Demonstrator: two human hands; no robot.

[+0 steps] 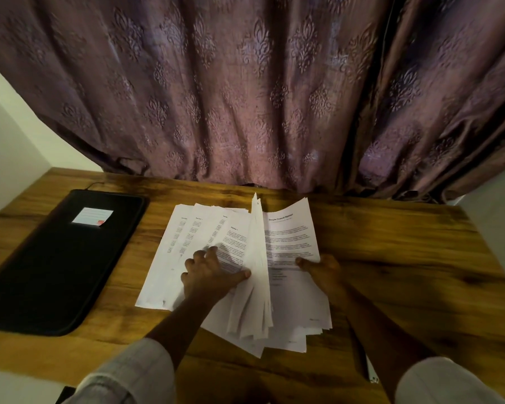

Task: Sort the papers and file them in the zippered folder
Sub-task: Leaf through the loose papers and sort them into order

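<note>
A loose pile of printed white papers (292, 243) lies fanned out in the middle of the wooden desk (405, 258). My left hand (210, 272) lies spread on the left part of the pile, its thumb hooked under several sheets that stand up on edge. My right hand (322, 268) pinches the right edge of the top sheet headed with a bold title. The black zippered folder (56, 266) lies flat and zipped at the left of the desk, apart from both hands, with a white label (92, 217) on its cover.
A purple patterned curtain (245, 97) hangs along the back edge of the desk. A white wall (9, 147) borders the left side. A thin pen-like object (370, 371) lies near the front edge by my right sleeve.
</note>
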